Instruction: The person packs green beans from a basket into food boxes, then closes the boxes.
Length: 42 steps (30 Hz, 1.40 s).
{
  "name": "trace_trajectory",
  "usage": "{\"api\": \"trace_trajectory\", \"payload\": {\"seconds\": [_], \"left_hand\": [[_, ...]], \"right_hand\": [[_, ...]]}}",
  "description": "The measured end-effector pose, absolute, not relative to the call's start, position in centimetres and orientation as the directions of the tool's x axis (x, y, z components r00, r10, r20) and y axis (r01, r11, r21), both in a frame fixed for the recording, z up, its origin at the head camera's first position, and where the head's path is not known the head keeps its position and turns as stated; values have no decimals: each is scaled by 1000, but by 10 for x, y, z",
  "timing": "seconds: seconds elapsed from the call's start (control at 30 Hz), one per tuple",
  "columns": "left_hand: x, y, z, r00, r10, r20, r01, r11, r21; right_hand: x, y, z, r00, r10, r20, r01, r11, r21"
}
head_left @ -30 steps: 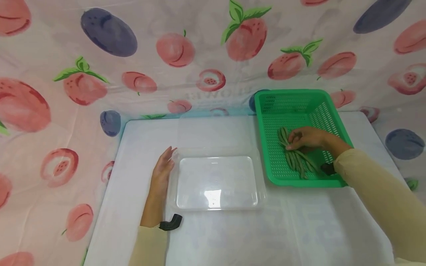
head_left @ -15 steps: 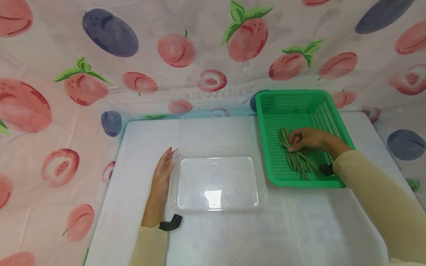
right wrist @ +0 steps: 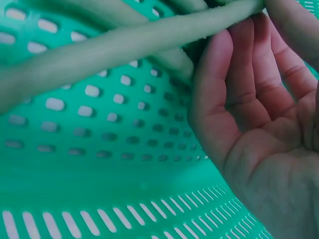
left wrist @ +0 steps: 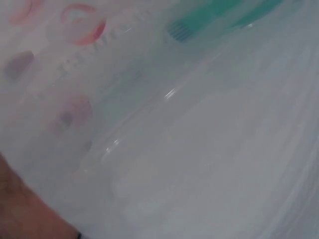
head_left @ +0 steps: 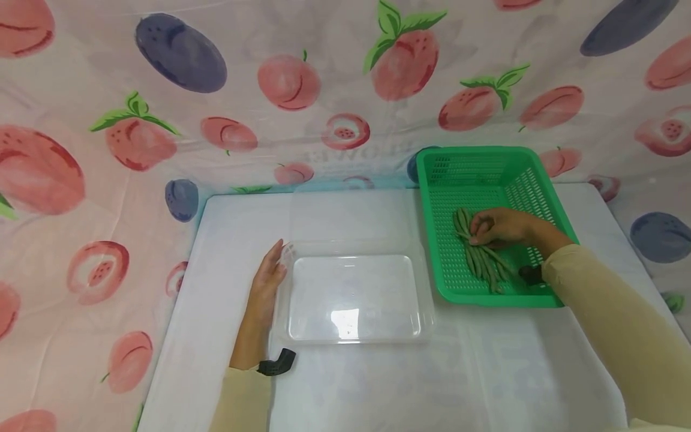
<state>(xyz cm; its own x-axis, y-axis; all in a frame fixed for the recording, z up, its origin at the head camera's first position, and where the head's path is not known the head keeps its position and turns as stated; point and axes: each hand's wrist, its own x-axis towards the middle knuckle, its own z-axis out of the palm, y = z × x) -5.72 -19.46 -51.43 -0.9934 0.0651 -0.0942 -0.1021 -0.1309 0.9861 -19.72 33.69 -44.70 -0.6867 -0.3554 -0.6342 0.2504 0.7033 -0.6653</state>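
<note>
Green plastic basket (head_left: pixel 499 299), on surface (head_left: pixel 356 390): holds green beans (head_left: pixel 477 264); right hand (head_left: pixel 502 227) within, fingers pinching one bean (right wrist: pixel 124 46), apparently a picking-out step. Clear container (head_left: pixel 353 297), beside basket: left hand (head_left: pixel 266 277) touching left end, fingers fairly straight. Next move probably calls for lifting.

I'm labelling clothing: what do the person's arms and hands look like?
The left sleeve and right sleeve are plain beige. A bent black fitting sits at the left sleeve's end, a dark fitting at the right's. Left hand and right hand wear no gloves.
</note>
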Motion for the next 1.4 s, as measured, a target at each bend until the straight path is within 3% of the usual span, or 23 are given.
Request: {"api": "trace_trajectory", "payload": {"seconds": [0.37,1.4], "left_hand": [[-58,-194,-517,-992,84,-93,-102,-106,989],[-57,-194,-515,-991,76,-109,-116,-95,989]], "right_hand": [[-194,339,-437,-684,-386,-619,189,725,-662],[-183,334,-410,-718,-357,-597,353,552,-755]]}}
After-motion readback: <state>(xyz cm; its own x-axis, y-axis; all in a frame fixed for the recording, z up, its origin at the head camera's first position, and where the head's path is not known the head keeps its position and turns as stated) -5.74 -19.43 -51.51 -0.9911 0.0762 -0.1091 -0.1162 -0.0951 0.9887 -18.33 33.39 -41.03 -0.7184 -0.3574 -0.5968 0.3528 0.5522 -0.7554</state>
